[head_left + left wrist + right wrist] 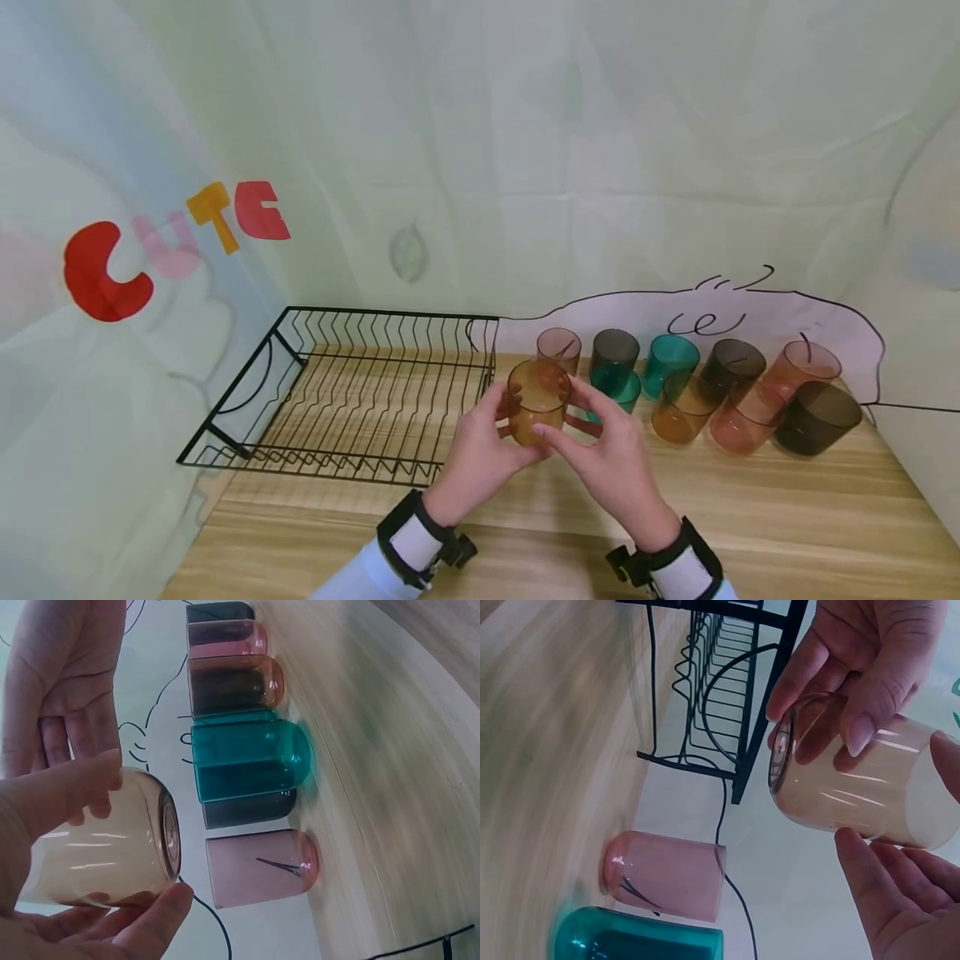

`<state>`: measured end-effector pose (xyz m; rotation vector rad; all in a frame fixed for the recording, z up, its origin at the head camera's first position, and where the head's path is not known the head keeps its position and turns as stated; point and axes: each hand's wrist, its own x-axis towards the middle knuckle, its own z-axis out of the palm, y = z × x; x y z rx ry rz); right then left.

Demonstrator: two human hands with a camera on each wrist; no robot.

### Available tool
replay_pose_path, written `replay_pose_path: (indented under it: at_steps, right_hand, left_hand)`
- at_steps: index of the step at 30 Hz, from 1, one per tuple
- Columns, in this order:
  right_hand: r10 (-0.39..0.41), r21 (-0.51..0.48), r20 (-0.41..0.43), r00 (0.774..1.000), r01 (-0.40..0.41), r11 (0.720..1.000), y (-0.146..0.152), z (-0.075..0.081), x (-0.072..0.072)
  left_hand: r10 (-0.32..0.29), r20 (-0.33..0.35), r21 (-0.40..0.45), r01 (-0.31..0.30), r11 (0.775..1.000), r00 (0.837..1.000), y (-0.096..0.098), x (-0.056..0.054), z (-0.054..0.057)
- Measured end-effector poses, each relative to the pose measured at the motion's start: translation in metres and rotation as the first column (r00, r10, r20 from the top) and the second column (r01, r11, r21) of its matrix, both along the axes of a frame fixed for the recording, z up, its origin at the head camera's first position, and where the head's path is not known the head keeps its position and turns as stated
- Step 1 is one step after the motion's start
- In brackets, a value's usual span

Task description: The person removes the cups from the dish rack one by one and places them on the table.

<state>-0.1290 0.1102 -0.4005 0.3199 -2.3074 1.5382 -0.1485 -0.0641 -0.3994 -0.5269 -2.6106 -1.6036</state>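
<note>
An amber drinking glass (538, 417) is held up between both hands, above the wooden table. My left hand (480, 446) grips it from the left, its thumb and fingers on opposite sides of the wall in the left wrist view. From the right, my right hand (617, 446) holds the same glass, its thumb near the front and fingers along the far side. In the right wrist view the glass (855, 784) lies sideways in the picture, with its thick base pointing left. Behind the hands stands a pink glass (558, 346).
To the left stands a black wire dish rack (232, 385). On the right, two rows hold several tinted glasses, among them a teal glass (671, 362), an amber glass (675, 421) and a dark grey glass (817, 421). A printed cloth (487, 208) hangs behind the table (750, 517).
</note>
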Motion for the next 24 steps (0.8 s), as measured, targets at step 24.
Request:
replay_pose_path:
  at_steps: [24]
  right_hand:
    - [-0.266,0.064,0.036,0.963,0.264,0.962,-0.011,-0.059,-0.030]
  left_hand:
    - [0.105,-0.048,-0.059,-0.107,0.992,0.993,-0.032,-0.002,0.010]
